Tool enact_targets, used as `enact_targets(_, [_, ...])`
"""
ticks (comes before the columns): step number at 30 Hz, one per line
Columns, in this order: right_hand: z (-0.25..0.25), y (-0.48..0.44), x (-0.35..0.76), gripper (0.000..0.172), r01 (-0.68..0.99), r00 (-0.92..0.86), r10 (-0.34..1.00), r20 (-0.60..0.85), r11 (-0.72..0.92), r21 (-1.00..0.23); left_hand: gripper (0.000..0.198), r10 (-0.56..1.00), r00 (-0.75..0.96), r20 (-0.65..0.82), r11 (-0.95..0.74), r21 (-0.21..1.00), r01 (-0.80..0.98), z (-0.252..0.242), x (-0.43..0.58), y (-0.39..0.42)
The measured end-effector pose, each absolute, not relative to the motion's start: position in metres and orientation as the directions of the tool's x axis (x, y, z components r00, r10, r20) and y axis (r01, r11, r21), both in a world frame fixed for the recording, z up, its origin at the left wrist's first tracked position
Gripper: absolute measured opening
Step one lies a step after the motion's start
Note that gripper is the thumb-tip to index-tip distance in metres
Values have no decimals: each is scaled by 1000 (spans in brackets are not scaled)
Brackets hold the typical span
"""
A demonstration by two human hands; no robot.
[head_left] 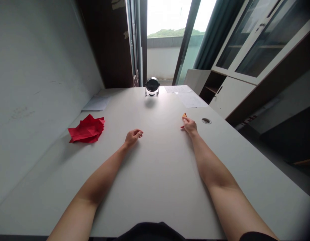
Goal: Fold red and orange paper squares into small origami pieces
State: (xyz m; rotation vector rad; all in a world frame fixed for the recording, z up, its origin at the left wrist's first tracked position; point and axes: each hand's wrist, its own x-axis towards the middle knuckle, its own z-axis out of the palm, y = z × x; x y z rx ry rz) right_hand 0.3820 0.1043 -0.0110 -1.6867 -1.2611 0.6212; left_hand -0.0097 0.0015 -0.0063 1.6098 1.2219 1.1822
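Note:
Between the thumb and fingers of my right hand (189,126) is a small orange piece (184,115), pointed at the top, that looks like folded paper. My fingers cover its lower part. My left hand (133,136) rests on the white table (155,174) with its fingers loosely curled in, and nothing shows in them. Further left, apart from that hand, lies a heap of creased red paper (86,130) with jagged corners.
A round black device on a metal stand (152,86) stands at the table's far edge. White sheets (192,99) lie at the far right, and another sheet (96,103) by the left wall. Near my right hand is a round cable hole (206,121).

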Motion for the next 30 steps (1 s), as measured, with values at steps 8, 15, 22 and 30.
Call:
enact_targets(8, [-17,96,379,36,475,316,929,190,19,-880,27,961,-50,271,-212,842,496,1,-24,4])
enact_targets(15, [-13,86,365,26,616,269,930,251,35,-787,25,771,-351,531,-49,598,800,26,-84,16])
enact_targets(22, [-15,84,352,25,670,170,939,300,114,-734,36,641,-518,567,290,445,847,35,-153,7])
enact_targets(30, [-15,83,347,25,694,130,945,301,131,-708,44,634,-675,377,468,508,723,8,-205,5])
